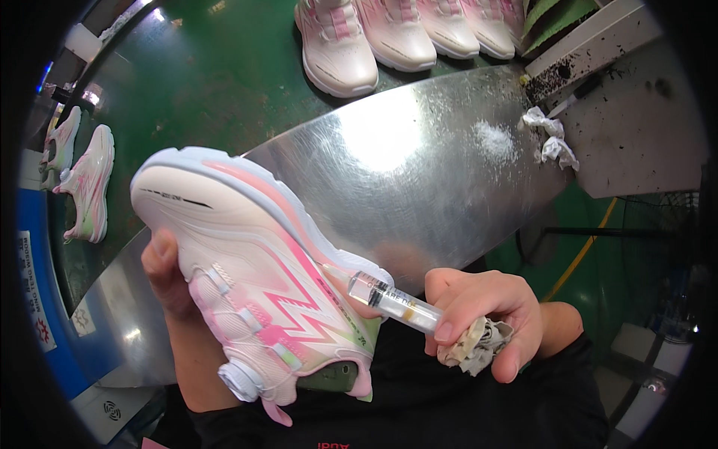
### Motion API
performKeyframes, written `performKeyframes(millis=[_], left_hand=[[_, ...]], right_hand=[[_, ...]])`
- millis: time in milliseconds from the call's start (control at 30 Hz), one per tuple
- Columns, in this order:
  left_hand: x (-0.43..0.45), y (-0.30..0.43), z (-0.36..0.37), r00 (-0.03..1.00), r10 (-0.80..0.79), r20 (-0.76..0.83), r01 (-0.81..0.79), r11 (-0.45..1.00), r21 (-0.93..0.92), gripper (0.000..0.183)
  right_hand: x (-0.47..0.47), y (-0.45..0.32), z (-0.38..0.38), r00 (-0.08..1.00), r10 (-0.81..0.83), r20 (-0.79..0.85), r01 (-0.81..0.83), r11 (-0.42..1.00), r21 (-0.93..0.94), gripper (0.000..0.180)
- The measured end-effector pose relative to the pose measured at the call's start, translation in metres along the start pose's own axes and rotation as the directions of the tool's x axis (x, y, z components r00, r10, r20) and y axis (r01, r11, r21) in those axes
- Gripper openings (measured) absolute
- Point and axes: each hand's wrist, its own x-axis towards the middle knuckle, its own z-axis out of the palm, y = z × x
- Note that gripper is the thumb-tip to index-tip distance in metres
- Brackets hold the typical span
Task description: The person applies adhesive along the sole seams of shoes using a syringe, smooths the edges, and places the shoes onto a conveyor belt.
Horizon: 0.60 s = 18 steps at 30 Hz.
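Observation:
A white and pink sneaker with a pale blue-white sole is tilted up before me, its toe at the upper left. My left hand grips it from behind; the thumb shows by the upper, and the other fingers are mostly hidden. In my right hand is a clear plastic syringe with some liquid inside. Its needle tip lies at the seam between upper and sole, though exact contact is hard to tell. A crumpled, stained wad of cloth or tissue is also held in that hand.
Several similar sneakers stand in a row on the green surface. Two more shoes are at the left. A curved metal plate carries white flakes. Crumpled white tissue lies near a dirty metal frame.

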Motion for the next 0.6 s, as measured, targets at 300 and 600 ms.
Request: performKeyframes(millis=[300,600], left_hand=[[0.01,-0.001,-0.011,0.984,0.092,-0.153,-0.064,0.982,0.178,0.033],[0.013,-0.001,0.0,0.977,-0.171,-0.131,0.152,0.978,-0.142,0.049]], right_hand=[[-0.025,-0.003,0.005,1.0,0.016,-0.014,-0.019,0.974,-0.227,0.054],[-0.047,0.004,0.004,1.0,-0.018,-0.008,0.015,0.976,-0.217,0.052]])
